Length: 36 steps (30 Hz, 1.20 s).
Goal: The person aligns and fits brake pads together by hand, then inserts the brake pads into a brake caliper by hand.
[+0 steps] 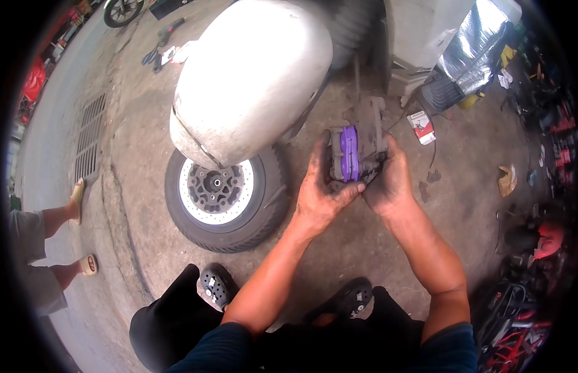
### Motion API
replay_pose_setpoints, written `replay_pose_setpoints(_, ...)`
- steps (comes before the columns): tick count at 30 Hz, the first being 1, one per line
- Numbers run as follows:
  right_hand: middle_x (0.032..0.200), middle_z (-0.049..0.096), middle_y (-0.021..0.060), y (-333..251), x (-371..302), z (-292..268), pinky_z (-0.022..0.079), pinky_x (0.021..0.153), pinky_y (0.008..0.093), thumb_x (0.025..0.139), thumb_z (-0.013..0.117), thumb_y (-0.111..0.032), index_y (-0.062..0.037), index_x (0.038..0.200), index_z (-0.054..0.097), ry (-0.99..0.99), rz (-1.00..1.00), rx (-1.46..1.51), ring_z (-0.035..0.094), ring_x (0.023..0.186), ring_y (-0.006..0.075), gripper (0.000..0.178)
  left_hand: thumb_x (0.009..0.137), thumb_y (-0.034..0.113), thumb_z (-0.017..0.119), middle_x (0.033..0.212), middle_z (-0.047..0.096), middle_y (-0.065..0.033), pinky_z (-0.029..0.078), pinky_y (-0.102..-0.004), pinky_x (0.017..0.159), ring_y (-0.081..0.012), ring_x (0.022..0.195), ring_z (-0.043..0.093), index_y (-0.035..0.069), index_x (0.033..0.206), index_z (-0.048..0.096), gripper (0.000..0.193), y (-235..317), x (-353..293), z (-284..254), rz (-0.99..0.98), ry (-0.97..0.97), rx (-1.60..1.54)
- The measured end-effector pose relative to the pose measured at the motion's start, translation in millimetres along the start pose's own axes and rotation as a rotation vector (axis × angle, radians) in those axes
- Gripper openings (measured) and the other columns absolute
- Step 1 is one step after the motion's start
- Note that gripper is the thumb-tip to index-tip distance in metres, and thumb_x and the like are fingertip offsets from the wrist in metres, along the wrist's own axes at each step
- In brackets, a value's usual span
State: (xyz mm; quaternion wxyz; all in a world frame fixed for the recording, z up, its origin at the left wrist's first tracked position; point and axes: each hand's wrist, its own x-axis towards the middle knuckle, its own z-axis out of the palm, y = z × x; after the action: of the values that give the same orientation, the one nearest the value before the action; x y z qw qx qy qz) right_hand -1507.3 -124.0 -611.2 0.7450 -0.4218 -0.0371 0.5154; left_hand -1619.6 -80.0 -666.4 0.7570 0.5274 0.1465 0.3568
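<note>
Between my two hands is a dirty grey brake caliper (369, 140) with a pair of purple brake pads (349, 154) set side by side in it. My left hand (318, 194) grips its left side, with the fingers along the outer edge and the thumb below the pads. Wrapped round the right side and lower end is my right hand (391, 180), blackened with grime; its fingertips are partly hidden behind the caliper. To the left, a scooter wheel with a brake disc (216, 183) sits under a white mudguard (258, 74).
A red and white box (421, 127) lies right of the caliper. Scissors (153, 57) and a power drill (171, 30) rest on the far left floor. A drain grate (90, 140) runs along the left, near a standing person's legs (59, 221). Assorted parts (518, 304) crowd the right.
</note>
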Motion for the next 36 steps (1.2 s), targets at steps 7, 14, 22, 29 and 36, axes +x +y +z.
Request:
replay_pose_setpoints(7,0.100,0.063,0.0089,-3.0,-3.0,4.5,0.053,0.079,0.0383,0.097,0.034,-0.036,-0.0047,0.113,0.055,-0.002,0.040,0.059,0.063,0.087,0.0212,0.041,0.073,0.013,0.078,0.136,0.039,-0.0229,0.042,-0.0421,0.098,-0.0309,0.123,0.044,-0.003,0.145,0.012,0.099,-10.0,-9.3,6.5,0.139,0.146,0.097)
replay_pose_setpoints(14,0.101,0.062,0.0070,-12.8,0.4,5.9,0.051,0.083,0.0414,0.097,0.034,-0.049,-0.0069,0.110,0.057,-0.039,0.079,-0.023,0.061,0.091,0.0201,0.050,0.083,0.014,0.069,0.127,0.050,-0.0217,0.047,-0.0360,0.092,-0.0277,0.108,0.057,-0.008,0.137,0.032,0.069,15.2,-6.4,-4.3,0.058,0.107,0.182)
replay_pose_setpoints(22,0.101,0.062,0.0041,-28.5,-8.2,9.8,0.050,0.082,0.0363,0.087,0.043,-0.067,-0.0076,0.114,0.057,-0.253,0.056,-0.102,0.061,0.091,0.0163,0.067,0.081,0.015,0.073,0.107,0.064,-0.0189,0.052,-0.0306,0.083,-0.0207,0.098,0.062,-0.011,0.128,0.044,0.061,33.4,-9.2,0.9,0.152,0.148,0.350)
replay_pose_setpoints(29,0.090,0.065,0.0095,-12.8,5.2,26.0,0.053,0.076,0.0371,0.092,0.041,-0.048,-0.0058,0.104,0.059,-0.220,0.009,0.270,0.063,0.081,0.0225,0.047,0.084,0.022,0.070,0.109,0.062,-0.0169,0.054,-0.0344,0.078,-0.0257,0.102,0.060,-0.011,0.125,0.048,0.057,60.1,3.2,-4.2,0.053,0.091,0.235)
replay_pose_setpoints(36,0.088,0.063,0.0138,-23.4,10.5,16.5,0.054,0.072,0.0432,0.092,0.039,-0.043,-0.0012,0.102,0.057,-0.452,0.120,0.438,0.064,0.078,0.0303,0.046,0.087,0.027,0.064,0.095,0.063,-0.0182,0.054,-0.0307,0.063,-0.0249,0.072,0.066,-0.010,0.117,0.051,0.049,90.1,11.7,12.0,-0.096,0.069,0.171)
